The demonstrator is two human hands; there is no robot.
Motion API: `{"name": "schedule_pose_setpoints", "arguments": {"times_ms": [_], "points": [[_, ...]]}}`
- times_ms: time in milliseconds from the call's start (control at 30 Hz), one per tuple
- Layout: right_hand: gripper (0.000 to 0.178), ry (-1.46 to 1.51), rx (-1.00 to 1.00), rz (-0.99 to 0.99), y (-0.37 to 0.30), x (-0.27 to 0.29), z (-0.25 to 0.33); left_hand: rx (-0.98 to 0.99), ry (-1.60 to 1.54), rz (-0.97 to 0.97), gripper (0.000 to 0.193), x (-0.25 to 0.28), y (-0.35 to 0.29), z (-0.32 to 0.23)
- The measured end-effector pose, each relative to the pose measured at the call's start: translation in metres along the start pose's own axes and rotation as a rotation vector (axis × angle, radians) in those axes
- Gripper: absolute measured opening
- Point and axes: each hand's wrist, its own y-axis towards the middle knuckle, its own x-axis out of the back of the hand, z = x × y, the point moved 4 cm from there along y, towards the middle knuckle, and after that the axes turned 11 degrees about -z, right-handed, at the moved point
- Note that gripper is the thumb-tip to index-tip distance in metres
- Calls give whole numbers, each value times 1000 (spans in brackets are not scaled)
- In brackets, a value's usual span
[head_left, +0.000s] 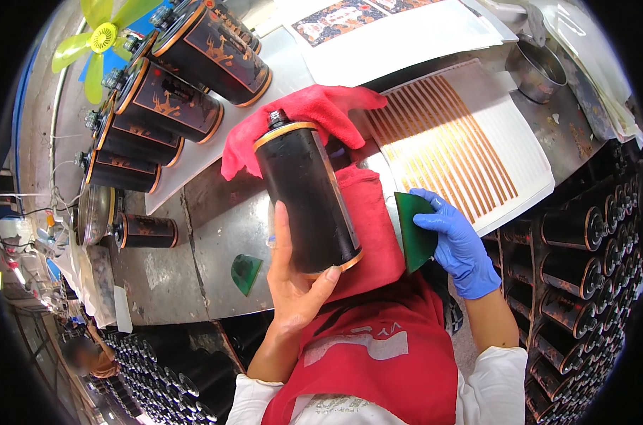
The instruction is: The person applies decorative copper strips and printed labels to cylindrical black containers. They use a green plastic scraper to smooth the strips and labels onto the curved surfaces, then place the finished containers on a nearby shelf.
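A black bottle (304, 195) with gold bands at its shoulder and base leans over red cloth, its neck pointing away from me. My bare left hand (297, 287) grips it at the base end, thumb on the lower rim and fingers along its left side. In a blue glove, my right hand (457, 244) pinches a green half-round scraper (415, 232) just right of the bottle, apart from it. Under and beside the bottle lie a folded red cloth (371, 234) and a crumpled pink-red cloth (343, 106). A second green scraper (246, 273) rests on the metal table to the left.
Gold strips in rows cover a white sheet (470, 149) at the right. Several decorated black bottles (169, 99) stand at the far left near a yellow-green fan (103, 38). A metal pot (537, 69) sits far right. Racks of bottles (573, 276) fill the right side.
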Motion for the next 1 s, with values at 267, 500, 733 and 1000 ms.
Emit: {"name": "schedule_pose_setpoints", "arguments": {"times_ms": [267, 500, 733, 1000], "points": [[37, -263, 278, -88, -22, -19, 8, -3, 69, -12, 91, 2, 0, 2], [34, -784, 851, 71, -74, -76, -9, -43, 172, 90, 108, 10, 0, 7], [27, -851, 754, -211, -64, -36, -16, -171, 554, 68, 108, 18, 3, 3], [30, -846, 777, 26, -78, -75, -30, -566, 1209, 230, 75, -21, 10, -25]]}}
